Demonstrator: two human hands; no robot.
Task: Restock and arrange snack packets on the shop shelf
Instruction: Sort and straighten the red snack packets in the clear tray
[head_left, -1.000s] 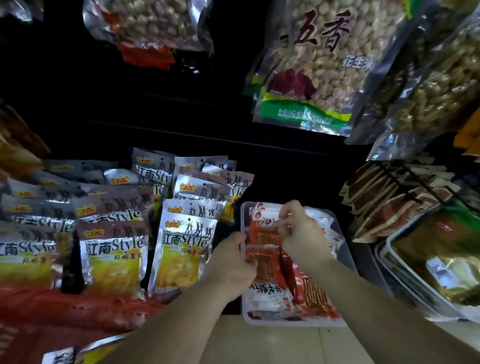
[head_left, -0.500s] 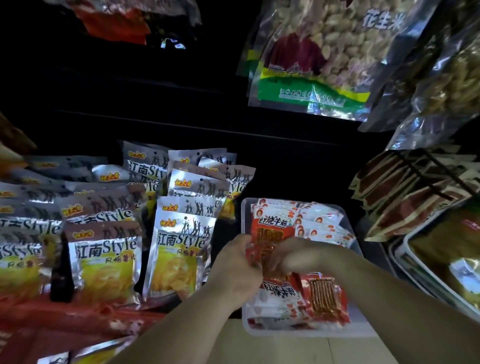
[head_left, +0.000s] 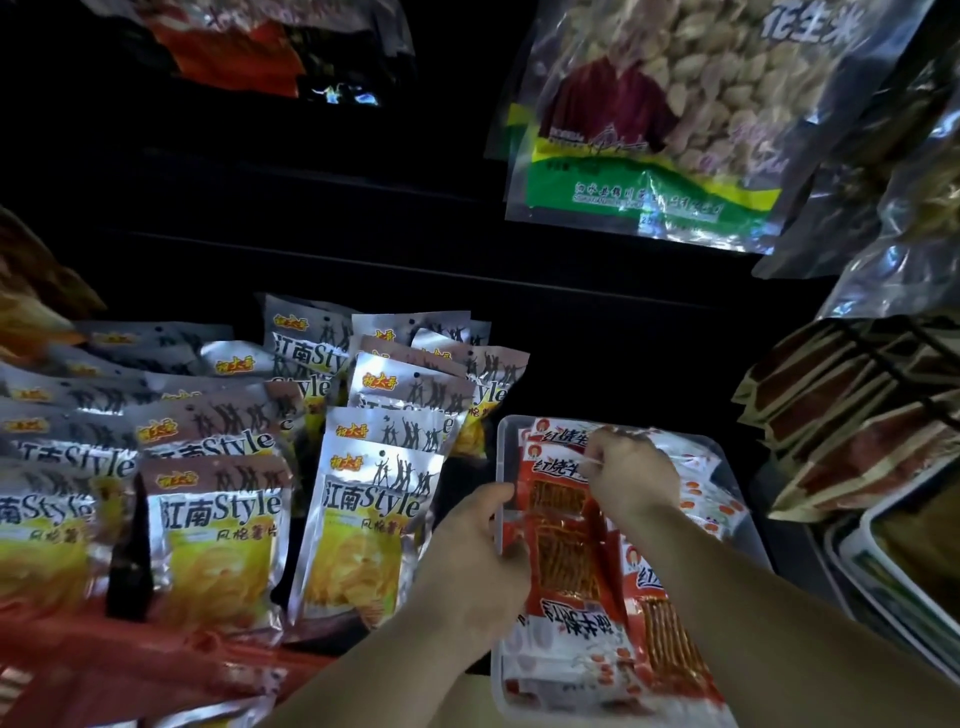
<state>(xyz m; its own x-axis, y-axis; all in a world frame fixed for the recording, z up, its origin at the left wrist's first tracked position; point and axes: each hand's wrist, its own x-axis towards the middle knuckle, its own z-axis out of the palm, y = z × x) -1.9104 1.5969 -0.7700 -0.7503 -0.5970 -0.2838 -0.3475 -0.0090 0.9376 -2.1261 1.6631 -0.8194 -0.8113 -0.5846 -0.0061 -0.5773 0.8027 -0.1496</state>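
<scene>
1. Clear tray (head_left: 748, 545): sits on the shelf (head_left: 597, 374), lower centre-right, near the front edge.
2. Red packets (head_left: 563, 525): the stock being arranged. They fill the tray. Several lie flat at the near end, with white labels and clear windows showing orange sticks. Others overlap toward the far end, their printed tops facing up.
3. Left hand (head_left: 467, 561): at the tray's left wall, fingers curled round the left edge of the windowed red packet, thumb on top.
4. Right hand (head_left: 631, 478): over the middle of the tray, fingers bent, fingertips pinching the top edge of a red packet. The forearm crosses the tray's near right corner.
5. Silver packets (head_left: 363, 519): just left of the tray. They stand in overlapping rows running back and to the left, each with a yellow picture below the word "Style".
6. Peanut bag (head_left: 649, 130): a clear bag with a green band, hanging above the tray, upper right.
7. Brown packets (head_left: 841, 431): to the right of the tray, a leaning row behind a dark wire.
8. White tray (head_left: 883, 561): far right, near the brown packets. Its contents are blurred.
9. Red-and-silver bag (head_left: 234, 47): hangs at the upper left, partly cut off.
</scene>
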